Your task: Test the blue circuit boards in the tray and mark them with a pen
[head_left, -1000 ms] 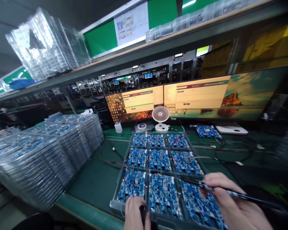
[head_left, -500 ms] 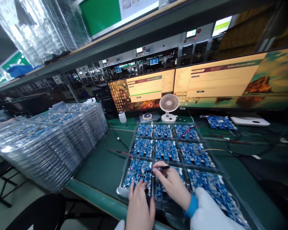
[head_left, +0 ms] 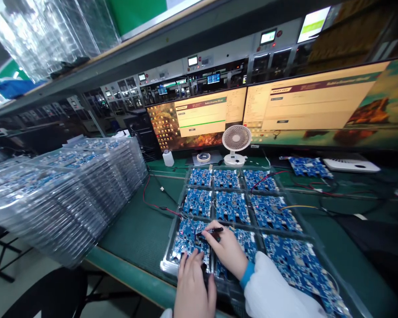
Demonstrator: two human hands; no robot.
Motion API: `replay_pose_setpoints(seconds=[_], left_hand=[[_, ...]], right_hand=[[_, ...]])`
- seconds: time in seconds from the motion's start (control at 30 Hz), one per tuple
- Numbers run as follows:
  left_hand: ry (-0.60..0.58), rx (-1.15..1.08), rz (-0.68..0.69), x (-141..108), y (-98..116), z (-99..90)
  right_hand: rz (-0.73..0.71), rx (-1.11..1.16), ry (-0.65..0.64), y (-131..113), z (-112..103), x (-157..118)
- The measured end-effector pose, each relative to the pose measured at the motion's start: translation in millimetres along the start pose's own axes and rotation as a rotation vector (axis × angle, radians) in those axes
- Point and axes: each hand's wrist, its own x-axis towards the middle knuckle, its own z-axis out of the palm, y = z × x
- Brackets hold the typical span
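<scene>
A clear plastic tray (head_left: 167, 266) with several blue circuit boards lies in front of me. My right hand (head_left: 227, 248) pinches a slim black pen (head_left: 215, 230), its tip over the front-left circuit board (head_left: 187, 236); whether the tip touches cannot be made out. My left hand (head_left: 194, 285) rests with its fingers stretched on the near edge of that same board, thumb held apart. A small red light glows on the board's left part. Beneath my right hand, the neighbouring circuit board (head_left: 247, 243) is partly covered.
To the left rises a tall stack of clear trays (head_left: 86, 203) with boards. Behind the tray stand a small white fan (head_left: 236, 139), a white bottle (head_left: 168, 158) and two monitors (head_left: 202, 115). Thin red and black wires (head_left: 162, 207) run to the boards. A black chair (head_left: 53, 291) stands front left.
My right hand has shifted left with the pen, bringing its tip over the middle of the front-left board. My left hand has stayed almost in place. The camera view has tilted slightly.
</scene>
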Motion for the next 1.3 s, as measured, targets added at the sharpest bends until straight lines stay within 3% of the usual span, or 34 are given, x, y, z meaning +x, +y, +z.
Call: replay_pose_setpoints(seconds=[0.53, 0.73, 0.87, 1.07, 1.3], left_hand=[[-0.015, -0.025, -0.025, -1, 2, -0.5], [-0.098, -0.139, -0.090, 16, -1, -25.1], [-0.146, -0.207, -0.193, 35, 0, -45.0], [-0.156, -0.206, -0.131, 43, 8, -47.8], [-0.415, -0.386, -0.049, 41, 34, -61.7]], right_hand=[[-0.015, 0.013, 0.003, 0, 0, 0], [-0.006, 0.118, 0.148, -12, -18, -11], [0.032, 0.250, 0.123, -28, -34, -23], [0.076, 0.362, 0.108, -41, -45, -32], [0.138, 0.408, 0.012, -41, -46, -51]])
